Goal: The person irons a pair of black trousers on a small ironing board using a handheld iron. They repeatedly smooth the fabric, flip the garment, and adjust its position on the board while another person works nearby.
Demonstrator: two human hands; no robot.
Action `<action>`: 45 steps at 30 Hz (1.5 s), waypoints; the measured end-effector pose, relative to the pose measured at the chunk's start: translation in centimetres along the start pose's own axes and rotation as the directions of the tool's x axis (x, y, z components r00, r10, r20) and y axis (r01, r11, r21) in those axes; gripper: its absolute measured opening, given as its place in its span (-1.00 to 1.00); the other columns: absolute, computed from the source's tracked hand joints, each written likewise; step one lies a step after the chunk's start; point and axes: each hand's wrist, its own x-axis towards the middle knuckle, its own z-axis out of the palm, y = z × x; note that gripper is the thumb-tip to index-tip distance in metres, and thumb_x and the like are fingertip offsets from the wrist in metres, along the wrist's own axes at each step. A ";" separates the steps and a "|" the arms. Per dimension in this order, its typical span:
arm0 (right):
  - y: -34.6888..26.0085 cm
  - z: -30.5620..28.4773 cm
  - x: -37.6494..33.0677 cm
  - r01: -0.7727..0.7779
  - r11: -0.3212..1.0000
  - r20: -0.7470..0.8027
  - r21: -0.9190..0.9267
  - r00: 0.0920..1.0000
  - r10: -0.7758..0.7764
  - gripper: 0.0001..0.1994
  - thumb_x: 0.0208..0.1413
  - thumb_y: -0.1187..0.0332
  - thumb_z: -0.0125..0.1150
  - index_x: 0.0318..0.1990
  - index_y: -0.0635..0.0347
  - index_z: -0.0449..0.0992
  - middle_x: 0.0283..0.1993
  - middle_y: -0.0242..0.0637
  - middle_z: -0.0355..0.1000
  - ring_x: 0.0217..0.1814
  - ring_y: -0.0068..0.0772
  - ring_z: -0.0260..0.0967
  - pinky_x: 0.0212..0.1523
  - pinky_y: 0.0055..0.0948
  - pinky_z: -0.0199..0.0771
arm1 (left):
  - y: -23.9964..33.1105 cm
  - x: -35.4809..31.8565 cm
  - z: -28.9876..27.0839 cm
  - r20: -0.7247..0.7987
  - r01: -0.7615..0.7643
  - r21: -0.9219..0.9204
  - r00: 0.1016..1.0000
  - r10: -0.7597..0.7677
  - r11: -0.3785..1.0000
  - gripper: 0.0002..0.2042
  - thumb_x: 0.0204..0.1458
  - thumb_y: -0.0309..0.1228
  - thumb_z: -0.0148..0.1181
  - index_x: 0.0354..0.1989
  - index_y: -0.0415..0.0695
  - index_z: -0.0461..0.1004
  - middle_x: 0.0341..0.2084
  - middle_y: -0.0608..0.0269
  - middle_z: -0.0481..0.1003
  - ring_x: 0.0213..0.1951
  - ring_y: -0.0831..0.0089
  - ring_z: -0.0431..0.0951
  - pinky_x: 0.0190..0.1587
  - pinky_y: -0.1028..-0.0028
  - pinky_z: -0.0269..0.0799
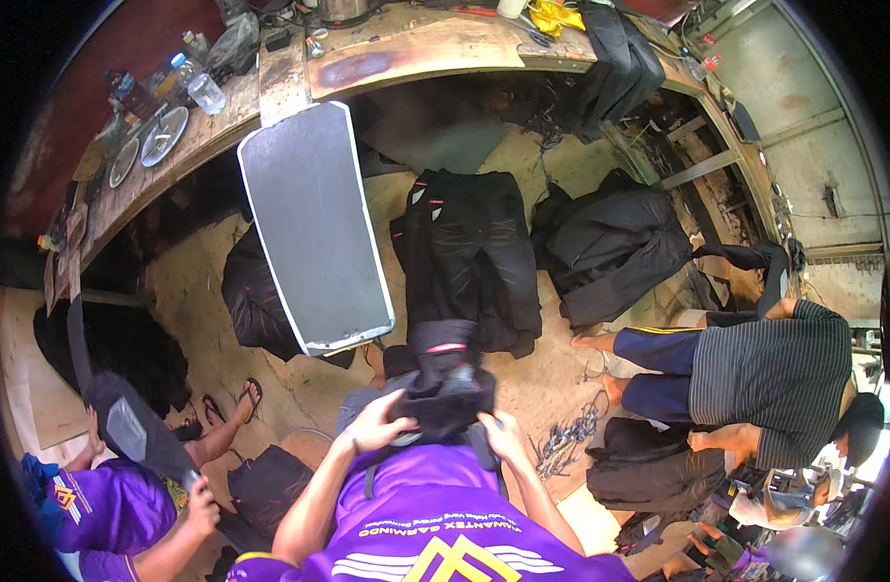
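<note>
In front of my lap is a bunched pair of black trousers (448, 388) with a reddish strip near its upper part; motion blurs it somewhat. My left hand (379, 423) is closed on its left side, thumb pointing inward. On the opposite side my right hand (503, 435) grips the edge of the same cloth, its fingers partly hidden. Just beyond, black trousers (474, 252) with faded creases and small tags lie flat on the floor. A long grey padded board (314, 223) with a white rim juts from the bench, ahead and left of my hands.
Dark garment piles (615, 242) lie on the floor. A wooden bench (416, 53) curves across the far side, holding a water bottle (201, 85) and plates (164, 136). One person (770, 378) bends at right; another in purple (125, 509) handles dark cloth at left. Scraps (568, 438) lie rightward.
</note>
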 end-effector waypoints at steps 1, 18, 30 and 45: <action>1.2 -1.1 -1.9 -0.138 0.987 -0.085 -0.083 0.988 0.131 -0.56 0.38 0.06 0.25 -0.11 0.39 0.69 -0.28 -0.07 0.69 -0.24 -0.30 0.63 -0.18 -0.21 0.55 | 1.0 1.9 0.8 -0.009 -0.060 0.234 0.998 0.064 0.970 -0.28 0.17 -0.21 0.38 0.43 -0.37 0.34 0.25 -0.21 0.54 0.31 0.10 0.54 0.37 0.24 0.41; -14.9 -5.4 27.8 0.064 0.968 -0.465 -0.242 0.868 -0.174 -0.11 0.37 -0.30 0.16 0.59 0.19 0.21 0.60 0.16 0.23 0.63 0.17 0.18 0.57 -0.04 0.19 | 17.9 18.8 -14.9 -0.530 -0.265 0.663 0.495 0.689 0.700 -0.47 0.19 -0.08 0.44 0.28 -0.01 0.52 0.49 -0.21 0.22 0.45 -0.18 0.32 0.47 0.01 0.29; 4.8 2.7 15.5 -0.059 0.727 0.144 -0.685 0.966 0.214 -0.57 0.33 0.21 0.18 0.22 0.32 0.58 0.16 0.18 0.61 0.26 0.29 0.52 0.33 0.09 0.46 | -21.9 9.3 -40.4 -0.897 0.596 0.140 0.414 -0.153 0.791 -0.57 0.23 -0.22 0.32 0.23 -0.05 0.47 0.19 0.00 0.48 0.25 -0.08 0.49 0.22 -0.05 0.49; -1.5 1.8 17.3 -0.200 0.648 0.120 -0.734 0.902 0.414 -0.59 0.29 0.24 0.18 0.18 0.30 0.60 0.14 0.15 0.61 0.21 0.33 0.53 0.31 0.13 0.47 | -21.5 14.7 -57.4 -0.809 0.824 0.450 0.539 -0.234 0.343 -0.43 0.21 -0.35 0.28 0.44 0.00 0.42 0.22 0.08 0.54 0.29 0.06 0.53 0.33 -0.15 0.38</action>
